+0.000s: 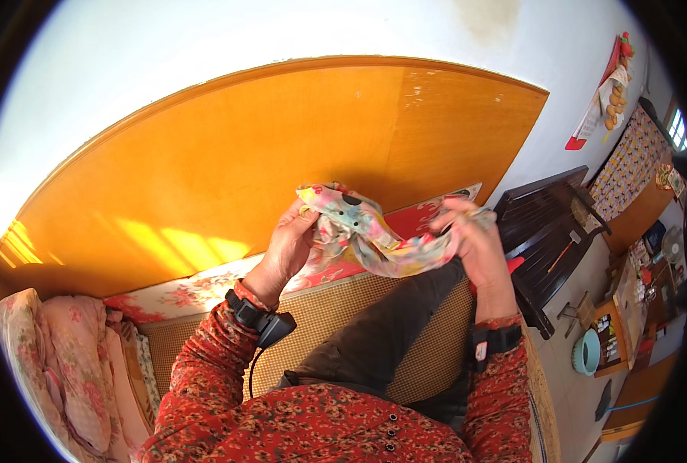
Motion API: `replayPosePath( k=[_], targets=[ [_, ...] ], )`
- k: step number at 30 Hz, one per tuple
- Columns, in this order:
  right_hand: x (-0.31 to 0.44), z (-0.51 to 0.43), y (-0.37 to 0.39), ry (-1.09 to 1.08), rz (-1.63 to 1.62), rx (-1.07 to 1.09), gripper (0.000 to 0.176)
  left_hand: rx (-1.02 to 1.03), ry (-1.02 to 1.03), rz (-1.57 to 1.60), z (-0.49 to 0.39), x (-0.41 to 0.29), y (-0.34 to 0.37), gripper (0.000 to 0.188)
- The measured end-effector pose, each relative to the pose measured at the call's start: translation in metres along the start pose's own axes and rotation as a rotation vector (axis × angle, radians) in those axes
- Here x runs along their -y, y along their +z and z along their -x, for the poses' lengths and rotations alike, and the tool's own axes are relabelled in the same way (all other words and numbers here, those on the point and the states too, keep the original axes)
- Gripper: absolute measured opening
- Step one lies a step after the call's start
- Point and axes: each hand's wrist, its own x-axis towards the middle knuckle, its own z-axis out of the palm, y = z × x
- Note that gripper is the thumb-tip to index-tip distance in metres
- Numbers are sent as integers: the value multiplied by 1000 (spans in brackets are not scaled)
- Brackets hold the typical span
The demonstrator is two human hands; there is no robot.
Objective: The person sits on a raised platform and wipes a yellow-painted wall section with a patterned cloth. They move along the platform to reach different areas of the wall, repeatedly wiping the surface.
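A thin multicoloured printed cloth [366, 226], bunched and twisted, hangs in the air between my two hands. My left hand [291, 234] pinches its upper left end between thumb and fingers. At the other end, my right hand [476, 246] has the cloth's tail gathered at the fingers, which look blurred. The middle of the cloth sags above my leg in dark trousers [372, 333]. Both wrists wear black strapped devices.
I sit on a woven mat [314, 307] against an orange wooden panel [251, 156]. Folded floral bedding [77, 364] is piled at the left. To the right stand a dark wooden bench [546, 237], a light-blue basin [585, 352] and a cluttered wooden table [627, 295].
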Motion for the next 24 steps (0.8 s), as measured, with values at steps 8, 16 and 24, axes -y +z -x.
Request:
replayPosePath(
  k=[8, 16, 24],
  targets=[
    [-52, -1, 41, 10, 345, 122, 54, 225, -96, 164, 7, 15, 20, 41],
    [-34, -1, 56, -56, 21, 12, 29, 219, -304, -77, 23, 11, 11, 62],
    [-45, 14, 41, 14, 109, 75, 48, -63, 7, -108, 21, 3, 25, 37]
  ],
)
